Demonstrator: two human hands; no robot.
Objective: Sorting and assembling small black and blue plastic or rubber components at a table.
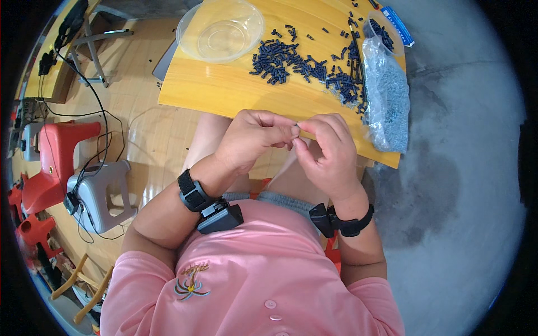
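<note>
The left hand (249, 140) is pinching a tiny part (297, 126) at the near edge of the wooden tabletop (210, 84), the right hand (330, 148) meeting it — grip unclear — seemingly adjusting; next is probably calling for fine alignment.

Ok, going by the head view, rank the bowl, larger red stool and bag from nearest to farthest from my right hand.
From your right hand:
1. Bag: to its right, along the table edge.
2. Bowl: ahead and left, on the table.
3. Larger red stool: far left, off the table.
</note>
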